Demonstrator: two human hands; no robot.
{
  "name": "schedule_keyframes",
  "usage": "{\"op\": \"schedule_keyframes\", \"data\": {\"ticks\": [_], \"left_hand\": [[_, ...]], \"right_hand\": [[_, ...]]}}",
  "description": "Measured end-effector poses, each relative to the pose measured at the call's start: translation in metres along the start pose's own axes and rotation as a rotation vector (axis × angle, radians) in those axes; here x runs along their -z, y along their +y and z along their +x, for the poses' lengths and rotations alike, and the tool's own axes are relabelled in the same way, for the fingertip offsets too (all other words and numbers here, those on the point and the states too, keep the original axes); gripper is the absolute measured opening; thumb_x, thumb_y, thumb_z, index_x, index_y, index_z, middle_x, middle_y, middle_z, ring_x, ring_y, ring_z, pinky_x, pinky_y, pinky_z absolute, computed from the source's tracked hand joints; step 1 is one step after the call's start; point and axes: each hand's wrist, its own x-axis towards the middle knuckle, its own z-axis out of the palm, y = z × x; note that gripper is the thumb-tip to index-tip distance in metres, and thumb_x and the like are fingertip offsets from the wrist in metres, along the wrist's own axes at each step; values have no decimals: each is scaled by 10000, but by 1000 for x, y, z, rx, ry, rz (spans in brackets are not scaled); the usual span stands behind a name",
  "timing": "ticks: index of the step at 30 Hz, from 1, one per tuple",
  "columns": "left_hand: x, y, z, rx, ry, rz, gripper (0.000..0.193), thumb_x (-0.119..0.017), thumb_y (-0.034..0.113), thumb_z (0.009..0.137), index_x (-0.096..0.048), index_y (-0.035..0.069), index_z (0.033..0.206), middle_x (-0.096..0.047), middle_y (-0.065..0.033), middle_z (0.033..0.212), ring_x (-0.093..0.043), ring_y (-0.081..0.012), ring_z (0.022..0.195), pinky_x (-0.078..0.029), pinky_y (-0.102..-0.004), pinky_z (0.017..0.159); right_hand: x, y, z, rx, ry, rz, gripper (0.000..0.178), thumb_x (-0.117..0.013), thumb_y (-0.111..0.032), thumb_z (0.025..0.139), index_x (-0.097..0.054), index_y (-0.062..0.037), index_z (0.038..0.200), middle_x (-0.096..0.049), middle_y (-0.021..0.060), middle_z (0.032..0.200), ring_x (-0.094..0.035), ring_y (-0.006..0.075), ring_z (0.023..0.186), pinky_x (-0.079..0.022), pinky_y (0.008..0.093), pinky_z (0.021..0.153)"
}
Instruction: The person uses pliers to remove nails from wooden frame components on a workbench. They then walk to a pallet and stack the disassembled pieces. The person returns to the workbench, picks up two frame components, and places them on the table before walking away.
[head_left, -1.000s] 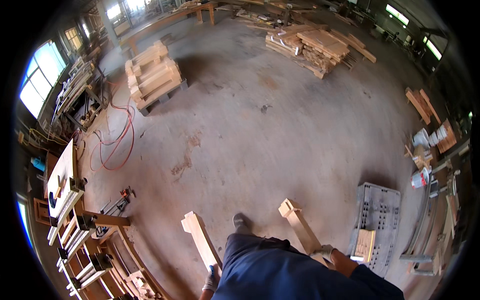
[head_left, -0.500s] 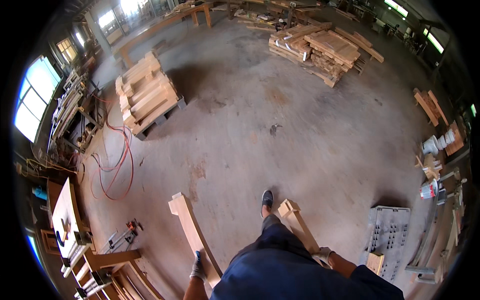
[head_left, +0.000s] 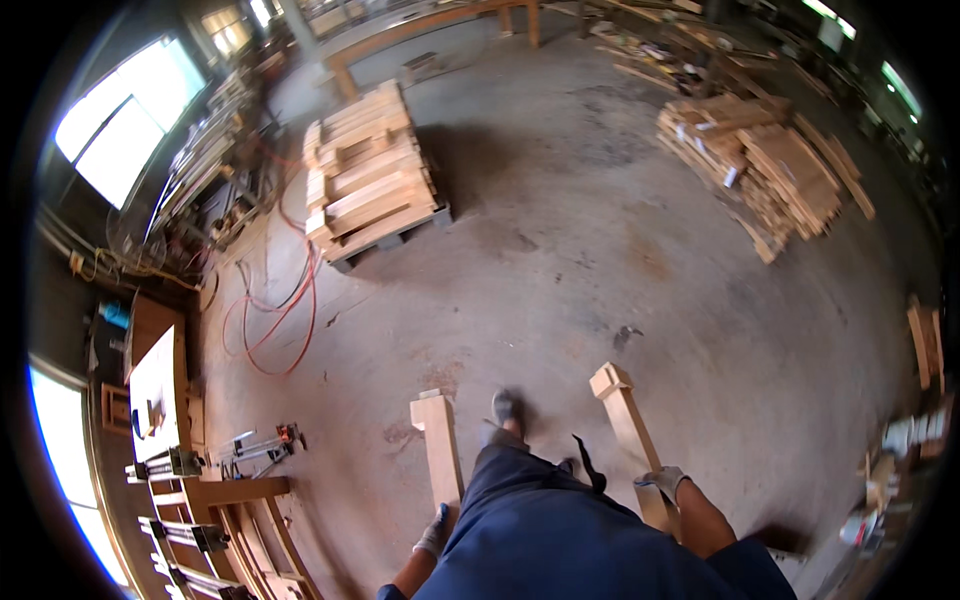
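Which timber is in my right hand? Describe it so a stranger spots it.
Find the dark blue clothing at the picture's bottom centre. On its right, the gloved right hand grips a pale wooden post slanting up and left. It lies right of the shoe; the similar second post, in the left hand, lies left of it.

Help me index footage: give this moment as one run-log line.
left hand: holds left beam; right hand: holds right beam; ahead left: stacked wood; ahead right: lumber pile
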Motion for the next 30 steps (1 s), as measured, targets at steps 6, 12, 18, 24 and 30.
{"op": "schedule_keyframes", "data": {"ticks": [6,12,18,24,30], "left_hand": [[-61,88,80,9,-14,-128,701,-446,689,1000,-590,112,1368,-663,-31,1275,-574,-198,1201,-403,-323,1080],[-111,239,173,9,-66,-158,692,-453,686,999,-607,108,1347,-675,-31,1256,-583,-192,1188,-412,-319,1068],[-147,399,256,26,-100,-167,684,-459,683,998,-623,105,1326,-686,-31,1236,-593,-187,1176,-421,-316,1056],[-193,525,326,653,-551,-1377,570,-382,569,1061,-592,130,1357,-615,-65,1362,-514,-262,1301,-299,-443,1178],[-285,583,347,711,-331,-2456,539,-366,508,1085,-573,105,1378,-592,-60,1413,-502,-266,1308,-301,-424,1157]], "right_hand": [[28,-125,48,92,30,-40,663,-896,-386,725,-675,45,1178,-722,146,971,-688,247,827,-548,396,716],[61,-201,114,106,5,-193,685,-833,-429,798,-644,76,1220,-723,174,1056,-693,251,903,-558,372,748],[76,-373,95,-20,33,-351,635,-835,-250,840,-585,62,1335,-691,154,1208,-671,253,1047,-519,379,889],[118,-486,174,37,-8,-168,618,-840,-274,829,-608,44,1305,-696,162,1153,-682,267,969,-535,408,809],[189,-625,273,3,-20,-52,638,-841,-322,824,-605,28,1302,-706,161,1062,-688,271,877,-554,410,770]]}}
